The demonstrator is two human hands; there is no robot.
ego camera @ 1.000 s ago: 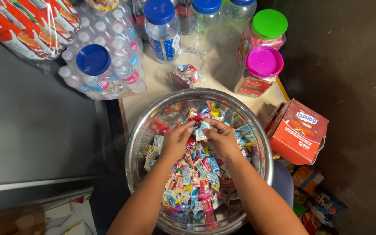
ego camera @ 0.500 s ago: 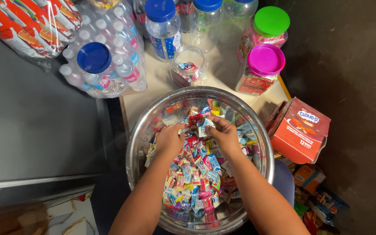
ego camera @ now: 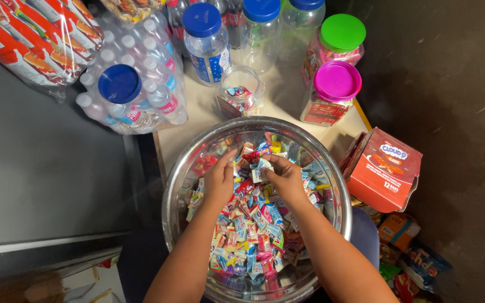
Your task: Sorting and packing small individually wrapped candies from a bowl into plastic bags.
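A big shiny steel bowl (ego camera: pixel 178 196) holds a heap of small wrapped candies (ego camera: pixel 254 235) in many colours. Both my hands are inside it at the far side of the heap. My left hand (ego camera: pixel 218 182) is closed around some candies, knuckles up. My right hand (ego camera: pixel 285 178) pinches a candy with a pale blue and white wrapper (ego camera: pixel 260 168) between its fingertips. An open clear jar (ego camera: pixel 240 92) with a few candies in it stands on the table just beyond the bowl.
Behind the bowl stand jars with a pink lid (ego camera: pixel 337 82), a green lid (ego camera: pixel 342 32) and blue lids (ego camera: pixel 201 20). A pack of water bottles (ego camera: pixel 141 84) lies at the left. An orange carton (ego camera: pixel 385 168) sits at the right.
Both hands have slid a little toward the far rim of the bowl while gathering candies. The bowl and jars have not moved.
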